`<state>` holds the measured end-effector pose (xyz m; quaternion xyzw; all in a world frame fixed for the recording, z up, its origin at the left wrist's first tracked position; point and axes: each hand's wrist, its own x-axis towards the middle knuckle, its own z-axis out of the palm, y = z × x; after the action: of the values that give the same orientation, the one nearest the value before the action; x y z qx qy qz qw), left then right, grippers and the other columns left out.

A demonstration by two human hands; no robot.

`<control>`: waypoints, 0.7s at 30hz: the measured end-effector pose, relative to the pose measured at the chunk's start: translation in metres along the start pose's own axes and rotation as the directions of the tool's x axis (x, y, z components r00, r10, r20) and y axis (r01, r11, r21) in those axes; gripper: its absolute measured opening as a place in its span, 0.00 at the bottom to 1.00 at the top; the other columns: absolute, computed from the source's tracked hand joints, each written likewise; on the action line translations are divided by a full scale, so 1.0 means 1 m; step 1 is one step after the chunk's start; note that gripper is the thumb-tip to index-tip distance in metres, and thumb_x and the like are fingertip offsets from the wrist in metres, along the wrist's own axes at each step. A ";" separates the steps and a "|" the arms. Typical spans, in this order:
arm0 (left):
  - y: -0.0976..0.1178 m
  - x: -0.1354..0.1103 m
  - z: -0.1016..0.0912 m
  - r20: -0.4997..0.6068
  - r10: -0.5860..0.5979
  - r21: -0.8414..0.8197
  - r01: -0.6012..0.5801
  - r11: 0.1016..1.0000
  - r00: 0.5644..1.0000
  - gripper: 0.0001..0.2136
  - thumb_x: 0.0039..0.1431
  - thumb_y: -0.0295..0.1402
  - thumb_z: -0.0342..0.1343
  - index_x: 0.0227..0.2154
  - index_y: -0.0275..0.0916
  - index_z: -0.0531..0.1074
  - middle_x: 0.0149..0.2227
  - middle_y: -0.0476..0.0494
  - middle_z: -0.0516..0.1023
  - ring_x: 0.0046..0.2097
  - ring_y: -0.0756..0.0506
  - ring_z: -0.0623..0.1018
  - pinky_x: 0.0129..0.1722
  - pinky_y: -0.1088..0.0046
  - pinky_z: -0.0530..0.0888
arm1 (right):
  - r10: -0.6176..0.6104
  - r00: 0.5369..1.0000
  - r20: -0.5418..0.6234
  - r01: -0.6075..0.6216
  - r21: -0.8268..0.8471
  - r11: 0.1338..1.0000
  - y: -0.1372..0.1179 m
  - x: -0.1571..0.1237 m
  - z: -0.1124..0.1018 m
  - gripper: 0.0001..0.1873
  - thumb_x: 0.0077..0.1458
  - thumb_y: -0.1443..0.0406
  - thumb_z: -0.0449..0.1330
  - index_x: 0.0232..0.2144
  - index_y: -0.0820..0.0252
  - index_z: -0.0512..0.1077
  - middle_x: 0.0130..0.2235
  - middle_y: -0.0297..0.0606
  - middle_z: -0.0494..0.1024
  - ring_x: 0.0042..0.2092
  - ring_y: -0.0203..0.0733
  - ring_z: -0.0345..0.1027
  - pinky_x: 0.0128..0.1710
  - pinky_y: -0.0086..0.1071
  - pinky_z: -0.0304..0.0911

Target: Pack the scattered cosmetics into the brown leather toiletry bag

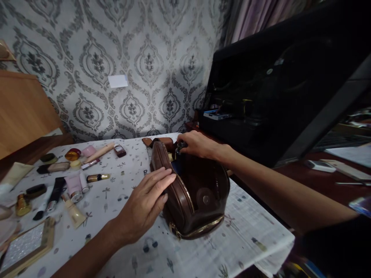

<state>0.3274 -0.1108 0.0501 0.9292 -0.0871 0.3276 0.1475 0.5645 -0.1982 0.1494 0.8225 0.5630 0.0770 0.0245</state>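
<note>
A brown leather bag [174, 197] stands on the table with its gold zip undone and its mouth facing up. My left hand [146, 197] lies along the bag's left side, fingers stretched out near the zipped edge and touching the leather. At the far end of the opening, my right hand [195, 144] is closed on a small dark bottle-like object [181, 146], partly hidden by the fingers and the bag wall. Something gold and something blue show dimly inside the bag. A round magnetic snap [205, 199] is visible on its inner wall.
Several cosmetics lie on the left of the patterned tablecloth [116, 216], among them a pink tube [73, 187], a gold-and-black lipstick [98, 177] and a glittery palette [26, 247]. A large black screen-like panel [261, 88] stands at the right. The patterned wall closes off the back.
</note>
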 end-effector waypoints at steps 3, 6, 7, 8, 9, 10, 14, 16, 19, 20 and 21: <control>0.000 0.000 0.000 0.018 -0.021 0.010 0.021 1.000 1.000 0.23 0.73 0.30 0.43 0.68 0.48 0.53 0.67 0.43 0.65 0.69 0.44 0.61 0.66 0.62 0.67 | 0.000 1.000 -0.020 0.000 0.028 1.000 0.003 0.001 -0.002 0.16 0.58 0.66 0.62 0.49 0.64 0.75 0.47 0.46 0.81 0.48 0.47 0.74 0.44 0.30 0.63; 0.000 0.000 0.000 0.031 -0.024 0.018 0.023 1.000 0.999 0.23 0.73 0.30 0.43 0.67 0.47 0.52 0.67 0.44 0.64 0.70 0.45 0.60 0.66 0.63 0.66 | 0.010 0.996 -0.087 -0.001 0.103 0.995 0.008 0.001 -0.006 0.17 0.58 0.68 0.61 0.51 0.64 0.76 0.44 0.43 0.82 0.45 0.43 0.75 0.43 0.28 0.64; 0.000 0.000 0.000 0.031 -0.019 0.018 0.018 1.000 0.999 0.22 0.73 0.30 0.42 0.67 0.47 0.52 0.67 0.44 0.64 0.70 0.45 0.60 0.67 0.63 0.66 | 0.016 0.992 -0.126 0.000 0.128 0.992 0.010 0.000 -0.008 0.18 0.58 0.69 0.59 0.51 0.64 0.76 0.44 0.42 0.82 0.45 0.43 0.75 0.43 0.28 0.64; 0.000 0.000 0.000 0.030 -0.014 0.017 0.013 1.000 0.999 0.22 0.73 0.30 0.42 0.67 0.47 0.52 0.67 0.44 0.64 0.70 0.45 0.60 0.67 0.63 0.66 | 0.028 0.985 -0.169 -0.004 0.143 0.990 0.012 0.000 -0.009 0.18 0.59 0.70 0.58 0.51 0.63 0.76 0.45 0.43 0.82 0.46 0.43 0.75 0.44 0.28 0.64; 0.000 0.000 0.000 0.029 -0.011 0.018 0.010 1.000 1.000 0.22 0.73 0.30 0.42 0.67 0.46 0.52 0.67 0.43 0.64 0.70 0.45 0.60 0.67 0.64 0.66 | 0.054 0.977 -0.207 -0.024 0.145 0.989 0.013 0.000 -0.009 0.19 0.59 0.71 0.56 0.51 0.64 0.75 0.48 0.44 0.81 0.48 0.44 0.75 0.45 0.28 0.64; 0.000 0.000 0.000 0.028 -0.011 0.020 0.010 1.000 1.000 0.22 0.73 0.30 0.42 0.67 0.46 0.52 0.67 0.43 0.64 0.70 0.46 0.60 0.67 0.64 0.66 | 0.096 0.969 -0.227 -0.065 0.138 0.988 0.014 0.000 -0.008 0.20 0.59 0.72 0.55 0.52 0.64 0.75 0.51 0.47 0.80 0.51 0.46 0.74 0.47 0.30 0.64; 0.000 -0.001 0.001 0.021 -0.012 0.030 0.011 1.000 1.000 0.22 0.73 0.30 0.42 0.67 0.46 0.53 0.67 0.44 0.64 0.70 0.46 0.59 0.67 0.64 0.65 | 0.244 0.965 -0.098 -0.230 0.139 0.963 0.015 0.002 0.001 0.23 0.60 0.70 0.55 0.58 0.66 0.70 0.56 0.53 0.76 0.56 0.52 0.71 0.52 0.35 0.64; 0.000 -0.001 0.001 0.016 -0.007 0.033 0.007 0.999 1.000 0.22 0.73 0.30 0.42 0.67 0.45 0.53 0.67 0.44 0.64 0.70 0.47 0.59 0.67 0.65 0.66 | 0.236 0.970 -0.063 -0.221 0.182 0.958 0.013 0.002 0.004 0.25 0.60 0.72 0.55 0.59 0.66 0.68 0.56 0.52 0.77 0.57 0.51 0.71 0.53 0.35 0.64; -0.001 -0.001 0.002 0.009 0.003 0.033 -0.003 0.999 1.000 0.22 0.73 0.29 0.42 0.67 0.45 0.53 0.67 0.43 0.64 0.70 0.46 0.60 0.67 0.65 0.66 | 0.208 0.974 -0.090 -0.183 0.228 0.956 0.007 0.000 0.003 0.27 0.59 0.75 0.52 0.61 0.65 0.67 0.54 0.48 0.78 0.55 0.48 0.72 0.53 0.33 0.63; -0.001 -0.001 0.003 0.004 0.006 0.032 -0.006 0.999 1.000 0.22 0.73 0.29 0.42 0.67 0.44 0.53 0.67 0.42 0.64 0.70 0.46 0.59 0.67 0.64 0.66 | 0.200 0.976 -0.091 -0.174 0.235 0.956 0.005 -0.002 0.002 0.27 0.60 0.75 0.52 0.61 0.65 0.68 0.53 0.47 0.79 0.54 0.47 0.73 0.53 0.33 0.63; -0.001 -0.001 0.003 -0.001 0.010 0.030 -0.010 1.000 1.000 0.22 0.73 0.29 0.42 0.67 0.44 0.53 0.67 0.42 0.64 0.70 0.46 0.59 0.67 0.64 0.66 | 0.193 0.977 -0.090 -0.167 0.240 0.956 0.004 -0.003 0.001 0.27 0.60 0.75 0.51 0.60 0.64 0.68 0.52 0.46 0.79 0.53 0.46 0.73 0.53 0.32 0.63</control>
<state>0.3291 -0.1104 0.0470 0.9307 -0.0868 0.3299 0.1320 0.5670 -0.2024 0.1484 0.8619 0.4915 0.0590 -0.1099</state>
